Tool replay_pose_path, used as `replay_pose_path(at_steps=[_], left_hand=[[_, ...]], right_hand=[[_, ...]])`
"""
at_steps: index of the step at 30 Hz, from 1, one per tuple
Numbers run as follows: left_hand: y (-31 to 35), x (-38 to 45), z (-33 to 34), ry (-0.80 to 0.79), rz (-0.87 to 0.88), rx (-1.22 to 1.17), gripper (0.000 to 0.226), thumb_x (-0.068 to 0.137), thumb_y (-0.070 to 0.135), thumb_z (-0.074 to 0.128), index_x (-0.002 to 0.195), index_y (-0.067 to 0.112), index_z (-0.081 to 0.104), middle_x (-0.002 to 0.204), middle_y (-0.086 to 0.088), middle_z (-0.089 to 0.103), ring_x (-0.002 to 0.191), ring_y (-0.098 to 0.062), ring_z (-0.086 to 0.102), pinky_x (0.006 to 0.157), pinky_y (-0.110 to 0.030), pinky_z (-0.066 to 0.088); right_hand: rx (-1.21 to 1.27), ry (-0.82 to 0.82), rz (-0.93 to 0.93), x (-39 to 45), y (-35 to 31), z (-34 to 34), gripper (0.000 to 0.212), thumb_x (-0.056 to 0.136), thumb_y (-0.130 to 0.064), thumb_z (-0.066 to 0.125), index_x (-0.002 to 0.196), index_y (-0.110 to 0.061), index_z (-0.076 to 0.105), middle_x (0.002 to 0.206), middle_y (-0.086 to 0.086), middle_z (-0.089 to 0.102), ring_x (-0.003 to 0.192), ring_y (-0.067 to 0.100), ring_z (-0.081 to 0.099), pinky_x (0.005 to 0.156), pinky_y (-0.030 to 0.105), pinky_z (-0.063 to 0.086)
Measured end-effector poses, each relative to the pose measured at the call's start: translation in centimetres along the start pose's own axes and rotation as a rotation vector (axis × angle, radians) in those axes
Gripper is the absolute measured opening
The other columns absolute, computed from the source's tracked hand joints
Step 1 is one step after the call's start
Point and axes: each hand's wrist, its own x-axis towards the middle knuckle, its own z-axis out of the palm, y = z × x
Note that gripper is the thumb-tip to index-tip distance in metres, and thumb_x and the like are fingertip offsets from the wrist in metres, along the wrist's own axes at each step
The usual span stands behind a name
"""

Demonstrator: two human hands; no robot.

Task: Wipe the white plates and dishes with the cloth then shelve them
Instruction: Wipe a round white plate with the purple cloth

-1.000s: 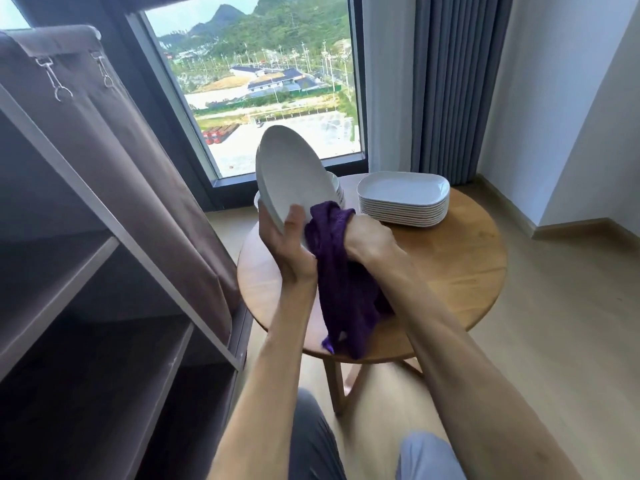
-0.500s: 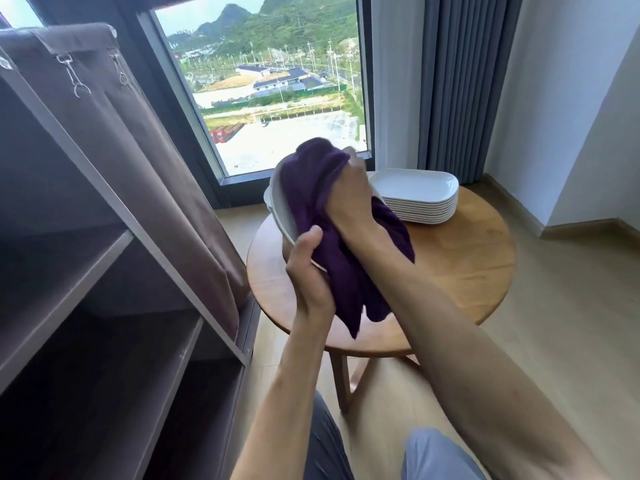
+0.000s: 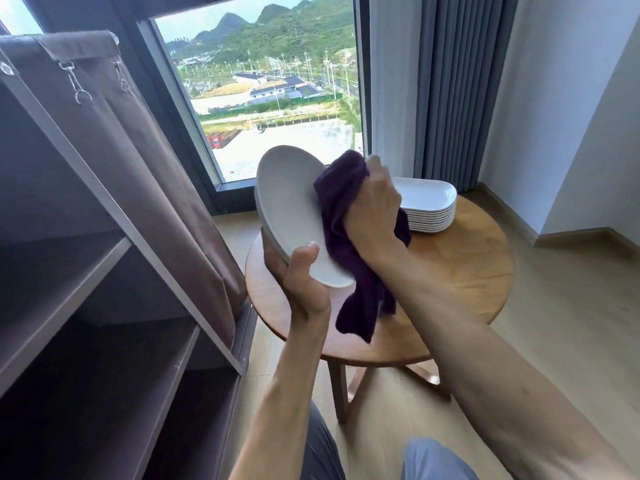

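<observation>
Gripping the lower rim of a white plate (image 3: 291, 206) at centre frame, the left hand (image 3: 304, 282) has its thumb curled over the near face and its fingers behind. The plate is tilted steeply above the left edge of the round wooden surface (image 3: 460, 271). The right hand (image 3: 372, 206) clutches a bunched purple cloth (image 3: 346, 230) and presses it against the plate's right side; the cloth's tail hangs below. A stack of white dishes (image 3: 429, 209) rests on the surface's far side, right of centre. An open fabric shelf unit (image 3: 104, 306) with a drawn-back brown cover fills the left of the frame.
</observation>
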Motion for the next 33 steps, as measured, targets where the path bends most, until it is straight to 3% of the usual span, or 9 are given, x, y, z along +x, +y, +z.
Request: replay_pose_path(at_steps=[3, 6, 9, 11, 15, 18, 20, 29, 33], left_hand=[[0.1, 0.9, 0.2, -0.054, 0.144, 0.075, 0.053, 0.072, 0.026, 0.060, 0.124, 0.036, 0.063, 0.113, 0.017, 0.070, 0.109, -0.011, 0.064, 0.087, -0.021, 0.051], [0.1, 1.3, 0.7, -0.028, 0.148, 0.081, 0.047, 0.079, 0.032, 0.061, 0.126, 0.035, 0.057, 0.115, 0.023, 0.069, 0.112, -0.006, 0.063, 0.090, -0.020, 0.050], [0.2, 1.5, 1.2, 0.014, 0.140, 0.071, 0.041, 0.086, 0.036, 0.060, 0.127, 0.034, 0.054, 0.116, 0.026, 0.068, 0.116, -0.003, 0.062, 0.094, -0.021, 0.049], [0.4, 1.9, 1.3, 0.042, 0.130, 0.076, 0.039, 0.088, 0.038, 0.060, 0.125, 0.034, 0.055, 0.115, 0.026, 0.068, 0.115, -0.004, 0.062, 0.095, -0.023, 0.048], [0.7, 2.6, 1.2, 0.032, 0.041, 0.083, 0.046, 0.086, 0.046, 0.063, 0.128, 0.029, 0.058, 0.118, 0.007, 0.068, 0.113, -0.016, 0.065, 0.091, -0.028, 0.052], [0.9, 2.8, 0.8, -0.014, -0.149, 0.012, 0.080, 0.081, 0.057, 0.064, 0.142, 0.005, 0.053, 0.129, -0.020, 0.064, 0.119, -0.035, 0.064, 0.097, -0.045, 0.056], [0.9, 2.7, 0.5, -0.073, -0.281, -0.026, 0.096, 0.076, 0.061, 0.065, 0.145, -0.004, 0.049, 0.138, -0.032, 0.057, 0.128, -0.049, 0.055, 0.110, -0.060, 0.045], [0.0, 0.6, 0.3, -0.136, -0.375, -0.050, 0.078, 0.073, 0.035, 0.072, 0.141, 0.001, 0.055, 0.134, -0.028, 0.062, 0.123, -0.049, 0.059, 0.108, -0.059, 0.047], [-1.1, -0.2, 0.8, -0.089, -0.253, -0.081, 0.071, 0.069, 0.017, 0.065, 0.136, -0.004, 0.056, 0.127, -0.026, 0.064, 0.118, -0.046, 0.061, 0.110, -0.067, 0.042]], right_hand=[[-0.131, -0.219, -0.013, -2.3, 0.0, -0.4, 0.010, 0.090, -0.008, 0.051, 0.083, -0.012, 0.046, 0.110, 0.017, 0.050, 0.099, 0.035, 0.051, 0.066, 0.042, 0.045], [-0.051, -0.463, 0.101, -3.5, 0.1, -1.2, 0.009, 0.095, -0.018, 0.051, 0.094, -0.009, 0.050, 0.121, 0.016, 0.047, 0.111, 0.036, 0.048, 0.079, 0.041, 0.039], [0.147, -0.623, 0.134, -3.2, -0.5, -3.0, 0.020, 0.094, -0.020, 0.055, 0.074, -0.018, 0.051, 0.083, 0.003, 0.051, 0.082, 0.030, 0.047, 0.074, 0.035, 0.039], [0.177, -0.583, 0.132, -2.7, -1.0, -4.0, 0.041, 0.092, -0.012, 0.059, 0.060, -0.020, 0.035, 0.067, 0.002, 0.045, 0.073, 0.018, 0.045, 0.066, 0.034, 0.034], [0.268, -0.613, 0.120, -3.4, -1.5, -5.0, 0.023, 0.099, -0.002, 0.052, 0.080, -0.015, 0.053, 0.084, 0.008, 0.053, 0.079, 0.018, 0.047, 0.075, 0.037, 0.048], [0.520, -0.637, 0.065, -3.4, -0.9, -5.8, 0.025, 0.103, 0.002, 0.047, 0.095, -0.021, 0.052, 0.084, -0.009, 0.051, 0.068, -0.009, 0.053, 0.069, 0.008, 0.045], [0.627, -0.701, 0.025, -2.6, -0.7, -5.9, 0.024, 0.102, 0.003, 0.050, 0.104, -0.021, 0.051, 0.088, -0.017, 0.048, 0.068, -0.020, 0.048, 0.074, 0.008, 0.040], [0.760, -0.423, 0.179, 0.0, -3.2, -4.4, 0.041, 0.104, -0.002, 0.042, 0.076, -0.032, 0.042, 0.077, -0.016, 0.044, 0.059, -0.017, 0.053, 0.062, 0.010, 0.041], [0.545, -0.324, 0.152, 2.1, -3.7, -2.5, 0.041, 0.099, 0.000, 0.054, 0.065, -0.020, 0.041, 0.065, -0.002, 0.043, 0.065, 0.015, 0.044, 0.065, 0.032, 0.037]])
